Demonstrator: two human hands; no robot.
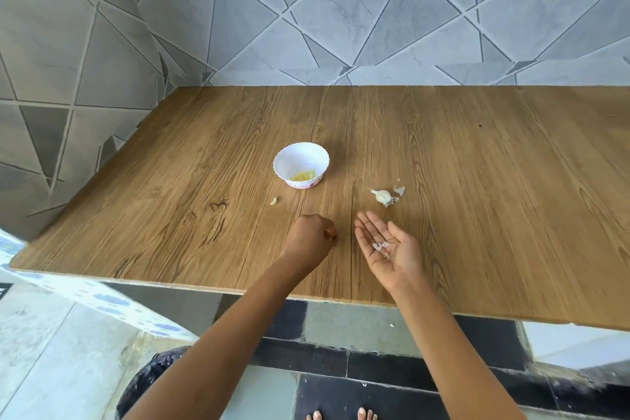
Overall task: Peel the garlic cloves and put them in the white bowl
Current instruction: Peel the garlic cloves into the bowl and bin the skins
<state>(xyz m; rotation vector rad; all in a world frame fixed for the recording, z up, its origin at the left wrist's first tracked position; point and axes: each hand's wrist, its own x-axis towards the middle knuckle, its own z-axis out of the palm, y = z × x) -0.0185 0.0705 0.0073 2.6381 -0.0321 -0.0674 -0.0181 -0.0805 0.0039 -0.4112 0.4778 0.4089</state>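
A white bowl (301, 160) with a scalloped rim stands mid-table and holds several peeled yellowish cloves. Right of it lies a partly stripped garlic head (382, 196) with loose skin (399, 190) beside it. A single clove (273, 201) lies left of the bowl's base. My left hand (311, 235) is on the table with its fingers curled, pinching at something too small to make out. My right hand (387, 245) is held palm up with straight fingers, and thin bits of garlic skin (382, 246) lie on its palm.
The wooden tabletop (477, 181) meets a tiled wall at the back and left. Its front edge runs just below my wrists. Below it are floor tiles and my bare toes (341, 415).
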